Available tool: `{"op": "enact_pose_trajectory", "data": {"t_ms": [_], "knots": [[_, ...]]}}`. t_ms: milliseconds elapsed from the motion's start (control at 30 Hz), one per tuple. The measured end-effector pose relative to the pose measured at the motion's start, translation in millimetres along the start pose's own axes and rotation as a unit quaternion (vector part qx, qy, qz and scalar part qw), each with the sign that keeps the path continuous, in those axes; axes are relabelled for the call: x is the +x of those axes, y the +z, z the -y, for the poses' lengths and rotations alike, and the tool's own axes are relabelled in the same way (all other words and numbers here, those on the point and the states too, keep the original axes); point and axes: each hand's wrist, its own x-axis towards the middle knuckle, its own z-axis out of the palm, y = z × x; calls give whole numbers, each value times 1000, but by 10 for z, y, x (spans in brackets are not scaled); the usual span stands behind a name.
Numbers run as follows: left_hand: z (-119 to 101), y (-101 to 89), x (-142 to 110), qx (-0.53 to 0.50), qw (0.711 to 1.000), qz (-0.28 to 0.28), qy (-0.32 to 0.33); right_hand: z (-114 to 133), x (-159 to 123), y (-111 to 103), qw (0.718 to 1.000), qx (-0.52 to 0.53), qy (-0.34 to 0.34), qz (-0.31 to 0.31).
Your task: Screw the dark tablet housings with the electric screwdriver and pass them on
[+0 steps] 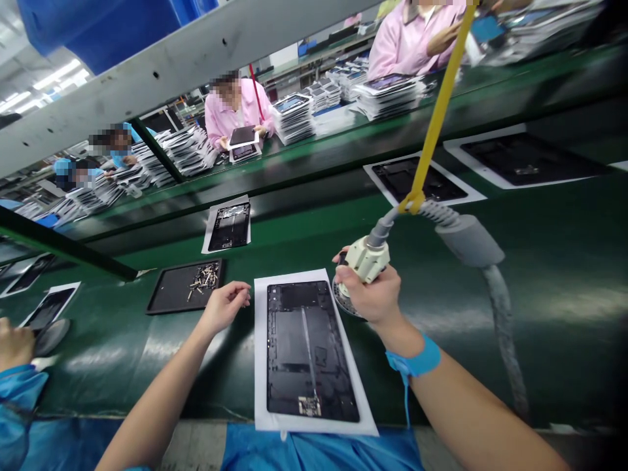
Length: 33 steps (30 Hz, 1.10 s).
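Observation:
A black tablet back housing (294,353) lies open side up on a white paper sheet (262,399) in front of me. A thin strip runs down its inside to a small circuit board (310,406) at the near end. My right hand (375,291) is wrapped round a cream-coloured hand tool (367,258) with a round, dotted disc underneath, just right of the housing's upper corner. My left hand (228,304) hovers by the sheet's left edge with its fingers curled together; whatever they hold, if anything, is hidden. Left of it sits a black tray (169,291) with small metallic parts (203,280).
A yellow strap (441,104) suspends the tool, and its thick grey cable (503,340) drops on the right. More housings on paper lie along the green bench (564,261). A co-worker's hand (17,343) is at far left. People in pink work behind stacks opposite.

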Motion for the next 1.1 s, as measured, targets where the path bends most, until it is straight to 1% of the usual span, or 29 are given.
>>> {"op": "enact_pose_trajectory", "data": {"t_ms": [167,267,467,667,833,967,1033,1100], "knots": [[16,34,-34,-56,998,0,-36,-6,-2,-2,1000,-1,-6,1],[27,52,-53,-64,997,1,-45,-3,1,-1,1000,-3,-1,2],[49,61,-61,-10,1000,-3,-16,6,5,-2,1000,2,-4,0],[55,60,-59,31,999,-19,2,11,7,-8,1000,-4,3,2],[85,103,-60,12,1000,-18,-9,30,12,-3,1000,-3,1,1],[101,147,-55,-13,1000,8,-5,40,10,-1,1000,-3,2,1],[74,177,-42,21,1000,18,14,45,11,-4,1000,-1,-2,2],[29,220,-16,79,995,20,57,52,15,-8,1000,0,-7,4]]}}
